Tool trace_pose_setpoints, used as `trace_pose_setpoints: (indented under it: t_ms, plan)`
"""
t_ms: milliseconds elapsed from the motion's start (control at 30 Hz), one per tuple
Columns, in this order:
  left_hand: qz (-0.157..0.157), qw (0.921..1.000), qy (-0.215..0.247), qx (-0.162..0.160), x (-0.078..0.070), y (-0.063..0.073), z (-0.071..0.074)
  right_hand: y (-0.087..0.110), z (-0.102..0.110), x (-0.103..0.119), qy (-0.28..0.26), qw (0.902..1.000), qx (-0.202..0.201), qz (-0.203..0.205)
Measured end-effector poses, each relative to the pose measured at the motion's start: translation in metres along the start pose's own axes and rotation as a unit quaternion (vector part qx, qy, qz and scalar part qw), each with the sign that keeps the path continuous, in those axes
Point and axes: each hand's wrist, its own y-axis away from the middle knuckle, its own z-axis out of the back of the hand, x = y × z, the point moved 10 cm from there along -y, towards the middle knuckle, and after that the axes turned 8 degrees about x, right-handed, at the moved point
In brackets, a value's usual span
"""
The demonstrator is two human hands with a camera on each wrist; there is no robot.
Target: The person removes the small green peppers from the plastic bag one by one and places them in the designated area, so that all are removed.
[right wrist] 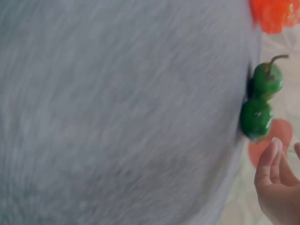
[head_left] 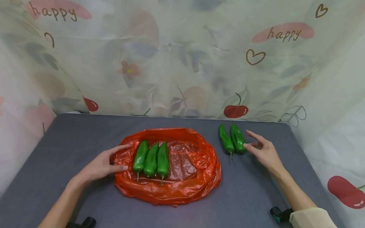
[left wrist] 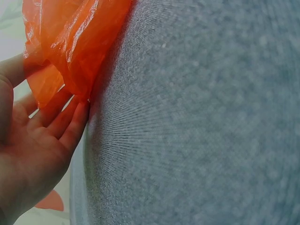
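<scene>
Grey cloth-topped table (head_left: 123, 220), cherry-print curtain (head_left: 173, 75) behind at twelve o'clock.
Left hand (head_left: 101, 164), fingers extended, touches the red plastic bag (head_left: 207, 183) at nine o'clock, beside three green peppers (head_left: 152, 161) inside; right hand (head_left: 266, 154), fingers parted, nears two loose peppers (head_left: 237, 138) towards two.

On the table (head_left: 252, 204), three peppers (head_left: 152, 160) lie in the left half of the bag (head_left: 168, 190), my left hand (head_left: 104, 163) at its left rim, two other peppers (head_left: 237, 138) between it and my right hand (head_left: 265, 153).

Brown lowercase "happy" twice, each on a pink patch (head_left: 283, 32) of the patterned backdrop cloth (head_left: 179, 63).
</scene>
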Motion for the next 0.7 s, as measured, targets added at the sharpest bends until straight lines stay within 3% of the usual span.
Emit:
trace_pose_setpoints:
  t_ms: [267,700]
  plan:
    - [0.001,0.9999,0.01,-0.001,0.001,0.002,0.0,0.007,-0.011,0.038,-0.061,0.9952,-0.014,0.075]
    - [-0.008,0.9999,-0.005,-0.003,0.0,0.0,0.0,0.015,-0.043,0.08,-0.131,0.9806,0.006,0.146]
